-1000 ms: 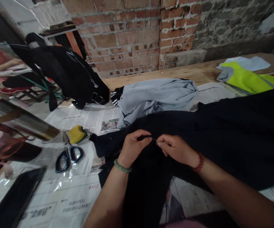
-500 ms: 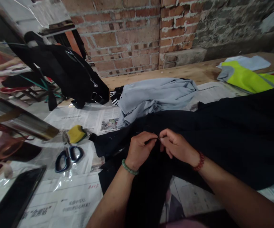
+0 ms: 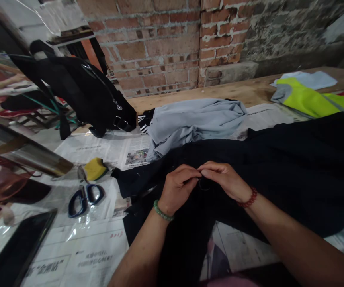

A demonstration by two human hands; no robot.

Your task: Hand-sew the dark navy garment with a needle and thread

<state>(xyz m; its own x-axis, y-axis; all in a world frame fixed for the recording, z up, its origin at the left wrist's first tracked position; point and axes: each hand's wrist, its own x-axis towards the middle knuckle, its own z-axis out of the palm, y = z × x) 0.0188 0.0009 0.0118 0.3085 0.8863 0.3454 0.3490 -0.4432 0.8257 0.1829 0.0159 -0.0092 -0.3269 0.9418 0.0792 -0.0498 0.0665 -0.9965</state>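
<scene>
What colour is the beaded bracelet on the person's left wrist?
The bracelet is green; it shows best in the head view.

So the left hand and right hand are basically nose to nose, thumbs and index fingers pinched, tips looking like they touch. Other fingers are curled, partly hidden. Left forearm angles up from below, right forearm slants in from the lower right.
</scene>
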